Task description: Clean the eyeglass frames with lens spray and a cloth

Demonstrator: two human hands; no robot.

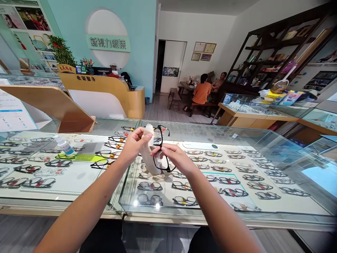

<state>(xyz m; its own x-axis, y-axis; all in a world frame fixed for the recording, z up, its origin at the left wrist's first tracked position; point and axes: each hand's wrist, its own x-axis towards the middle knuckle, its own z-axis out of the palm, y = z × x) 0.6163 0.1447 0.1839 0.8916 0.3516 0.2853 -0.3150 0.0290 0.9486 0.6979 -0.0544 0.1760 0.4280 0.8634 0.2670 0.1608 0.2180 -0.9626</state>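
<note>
Over the near glass display case (158,218), the person's left hand (137,142) pinches a pale cloth (149,160), letting its slack hang; just right, the right hand (176,156) holds black-framed eyeglasses (166,161) near the bridge, apparently to leave the lenses largely uncovered.

Bright, fairly even light fills the room; soft grey shadows fall on the flat white display board (73,184). Two white spots of glare (157,206) shine at the front of the clear glass display case (171,213); bluish-white glare (319,177) brightens the far right. Wide-angle distortion tilts the dark wooden shelf unit (273,44), and the right-hand corners darken.
</note>
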